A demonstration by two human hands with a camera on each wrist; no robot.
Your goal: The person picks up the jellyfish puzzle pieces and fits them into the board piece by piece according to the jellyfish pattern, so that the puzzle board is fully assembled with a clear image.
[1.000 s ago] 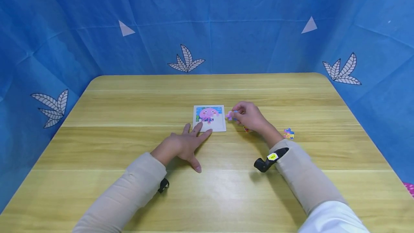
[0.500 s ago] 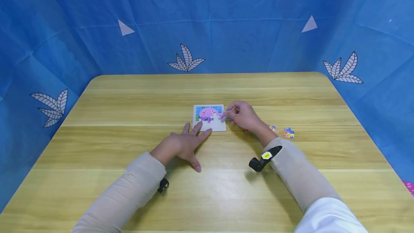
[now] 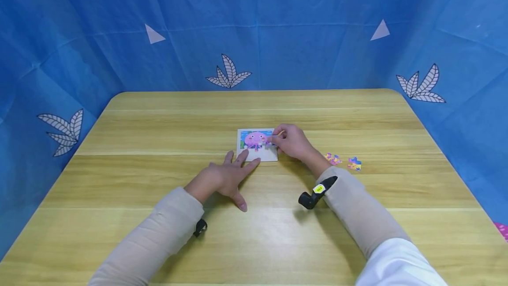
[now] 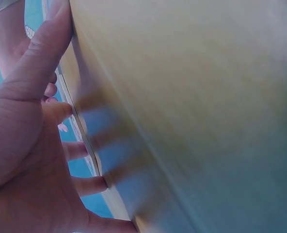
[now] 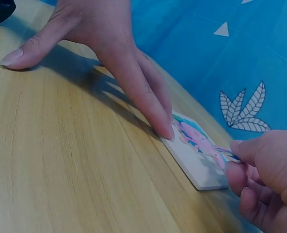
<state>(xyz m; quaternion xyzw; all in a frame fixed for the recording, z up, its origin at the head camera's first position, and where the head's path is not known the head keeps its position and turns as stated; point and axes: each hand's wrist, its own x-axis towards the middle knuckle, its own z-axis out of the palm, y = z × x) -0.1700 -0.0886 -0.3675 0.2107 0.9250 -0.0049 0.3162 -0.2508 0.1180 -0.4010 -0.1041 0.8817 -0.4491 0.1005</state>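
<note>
A white jigsaw puzzle board (image 3: pixel 263 156) with a pink octopus picture in its upper part lies flat on the table. The lower part of its recess shows bare white. My left hand (image 3: pixel 228 179) is spread, its fingertips touching the board's near edge; the left wrist view shows the palm side of that hand (image 4: pixel 32 141). Above the board's right side, my right hand (image 3: pixel 294 142) pinches a small puzzle piece (image 5: pixel 227 151) between thumb and index finger, tilted over the picture. My fingers partly hide the piece and the board's right edge.
To the right of the board lie loose puzzle pieces (image 3: pixel 333 159) and another piece (image 3: pixel 354 163), blue and yellow. The wooden table (image 3: pixel 158 122) ends at a blue cloth backdrop (image 3: pixel 297 56). A black wrist camera (image 3: pixel 315 194) sits below my right wrist.
My right hand has moved left with the puzzle piece, from beside the board to over its right part. Loose pieces formerly hidden by the right arm now show. My left hand has stayed put.
</note>
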